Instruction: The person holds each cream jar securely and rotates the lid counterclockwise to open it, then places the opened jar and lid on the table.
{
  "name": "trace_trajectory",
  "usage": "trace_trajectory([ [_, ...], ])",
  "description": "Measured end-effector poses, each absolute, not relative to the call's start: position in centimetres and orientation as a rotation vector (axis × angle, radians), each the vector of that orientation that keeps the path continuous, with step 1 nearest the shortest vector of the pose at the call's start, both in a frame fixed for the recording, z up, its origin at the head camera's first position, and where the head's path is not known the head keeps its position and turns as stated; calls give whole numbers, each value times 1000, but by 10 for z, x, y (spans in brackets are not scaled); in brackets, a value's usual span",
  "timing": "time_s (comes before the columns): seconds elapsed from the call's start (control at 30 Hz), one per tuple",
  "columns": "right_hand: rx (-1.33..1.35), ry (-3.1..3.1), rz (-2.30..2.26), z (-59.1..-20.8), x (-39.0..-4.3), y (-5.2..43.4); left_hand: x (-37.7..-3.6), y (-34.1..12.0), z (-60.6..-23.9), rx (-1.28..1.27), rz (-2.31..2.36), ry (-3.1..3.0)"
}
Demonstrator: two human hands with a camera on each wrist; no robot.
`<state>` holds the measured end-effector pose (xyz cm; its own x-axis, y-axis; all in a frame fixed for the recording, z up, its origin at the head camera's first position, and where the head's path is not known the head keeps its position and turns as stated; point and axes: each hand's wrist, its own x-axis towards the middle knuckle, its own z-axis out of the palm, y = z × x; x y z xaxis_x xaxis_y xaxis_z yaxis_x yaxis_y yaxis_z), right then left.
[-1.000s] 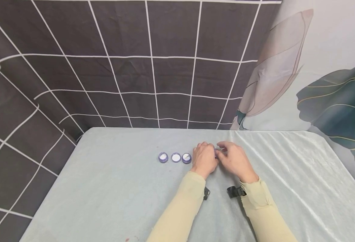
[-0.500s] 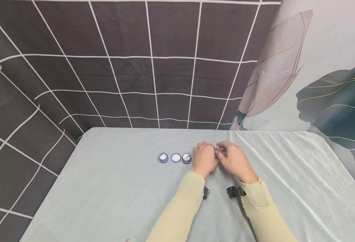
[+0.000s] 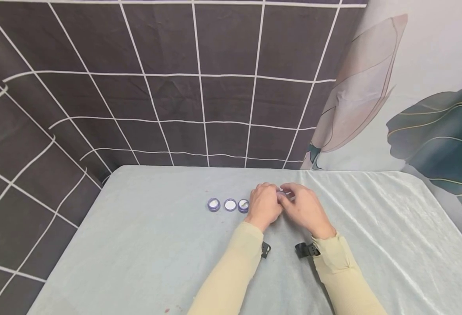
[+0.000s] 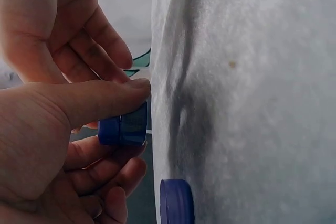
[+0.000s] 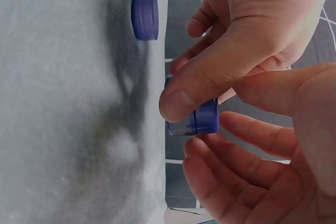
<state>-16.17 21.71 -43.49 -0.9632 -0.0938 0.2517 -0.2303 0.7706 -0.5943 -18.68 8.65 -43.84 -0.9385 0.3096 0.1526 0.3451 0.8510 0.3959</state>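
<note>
On the worktop [image 3: 144,245], covered with a pale cloth, three small purple jars [image 3: 230,204] stand in a row. They sit close together, with the last one just left of the left hand [image 3: 265,205]. All three show pale tops.

The left hand has its fingers curled round a fourth jar [image 5: 193,116], with the thumb [image 4: 100,100] pressed across its side. This jar is lifted just clear of the worktop, between the two hands and just right of the row. It is a short round pot, and a seam round its middle marks where lid and base meet.

The right hand [image 3: 303,208] closes on the same jar from the other side. Its thumb [image 5: 210,74] lies over the jar's wall and its fingers [image 5: 231,171] are curled below. In the right wrist view, it is hard to tell which hand has the lid and which the base.

If the lid is being turned, the work will likely go best with one hand holding the base still while the other turns only the lid. Both should pinch on the ribless wall, not over the seam. The jar is small and smooth, so a firm fingertip pinch seems wiser than a full-palm squeeze. Keeping it low over the cloth means a slip costs little. The hands should also stay clear of the nearest jar in the row.
</note>
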Motion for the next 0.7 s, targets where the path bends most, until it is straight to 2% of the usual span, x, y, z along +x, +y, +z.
trace_trajectory([
  [0.7,272,-2710,959,-434,-161,213,-183,77,-436,-506,-954,-2869],
])
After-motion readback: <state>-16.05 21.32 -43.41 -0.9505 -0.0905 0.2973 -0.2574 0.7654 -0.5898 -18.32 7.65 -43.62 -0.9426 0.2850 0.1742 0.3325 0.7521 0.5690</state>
